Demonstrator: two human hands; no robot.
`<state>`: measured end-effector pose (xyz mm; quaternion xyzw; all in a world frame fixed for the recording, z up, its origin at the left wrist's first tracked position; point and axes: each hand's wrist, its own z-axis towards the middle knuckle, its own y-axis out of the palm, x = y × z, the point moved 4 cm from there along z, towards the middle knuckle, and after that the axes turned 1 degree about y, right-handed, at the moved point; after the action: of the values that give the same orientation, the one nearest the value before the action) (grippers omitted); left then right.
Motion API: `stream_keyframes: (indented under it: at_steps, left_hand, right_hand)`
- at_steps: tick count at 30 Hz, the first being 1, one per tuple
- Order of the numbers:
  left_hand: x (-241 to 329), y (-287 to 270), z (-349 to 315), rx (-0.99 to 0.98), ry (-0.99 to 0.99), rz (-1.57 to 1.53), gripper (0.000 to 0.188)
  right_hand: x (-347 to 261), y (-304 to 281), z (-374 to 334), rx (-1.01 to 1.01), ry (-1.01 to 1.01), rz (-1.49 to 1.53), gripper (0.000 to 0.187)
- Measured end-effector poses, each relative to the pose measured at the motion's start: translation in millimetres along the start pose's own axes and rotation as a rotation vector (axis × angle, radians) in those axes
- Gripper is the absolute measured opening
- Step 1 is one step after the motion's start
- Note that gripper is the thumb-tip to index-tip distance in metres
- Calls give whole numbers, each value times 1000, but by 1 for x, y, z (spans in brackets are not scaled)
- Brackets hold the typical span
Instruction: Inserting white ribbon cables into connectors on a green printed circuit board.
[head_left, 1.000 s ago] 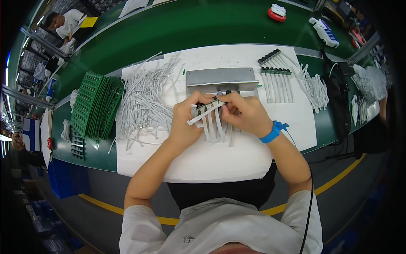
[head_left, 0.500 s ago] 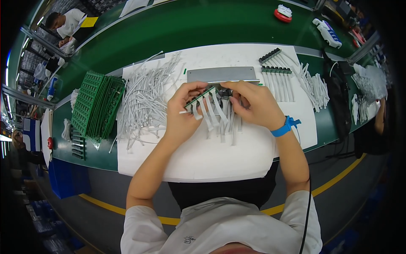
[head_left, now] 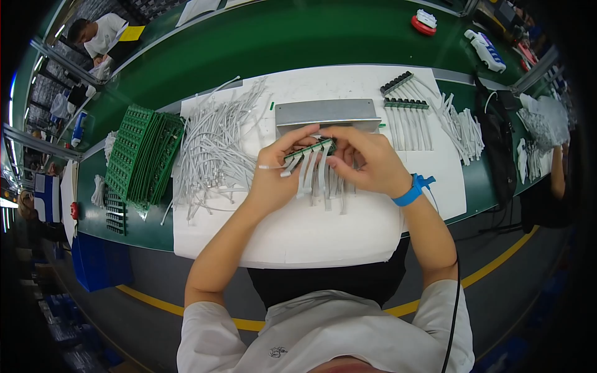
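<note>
A narrow green circuit board strip (head_left: 318,148) is tilted between my hands, with several flat white cables (head_left: 321,180) hanging from it toward me. My left hand (head_left: 277,169) is closed round the strip's left end, and a cable end sticks out past its edge. My right hand (head_left: 371,160) has its fingers curled at the strip's right end; they hide part of it. A blue band (head_left: 412,191) circles my right wrist. Just beyond my hands lies a grey metal fixture (head_left: 326,113) on the white sheet (head_left: 298,239).
To the left are a heap of loose white cables (head_left: 214,146) and stacked green board panels (head_left: 140,152). At right, a board strip with cables (head_left: 406,103) lies near a cable bundle (head_left: 465,133). A black bag-like item (head_left: 497,146) is farther right. Someone sits at far left.
The strip has come nearer to me and lies less steeply tilted. Both hands have shifted with it, and more of the metal fixture shows behind them.
</note>
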<state>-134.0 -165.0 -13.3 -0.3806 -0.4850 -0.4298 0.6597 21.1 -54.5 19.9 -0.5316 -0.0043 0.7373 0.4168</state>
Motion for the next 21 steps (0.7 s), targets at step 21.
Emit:
stream_keyframes:
  at_steps: [21]
  left_hand:
    - [23,9,-3,-69,165,351,38]
  right_hand:
    - [13,9,-8,-18,-16,-31,22]
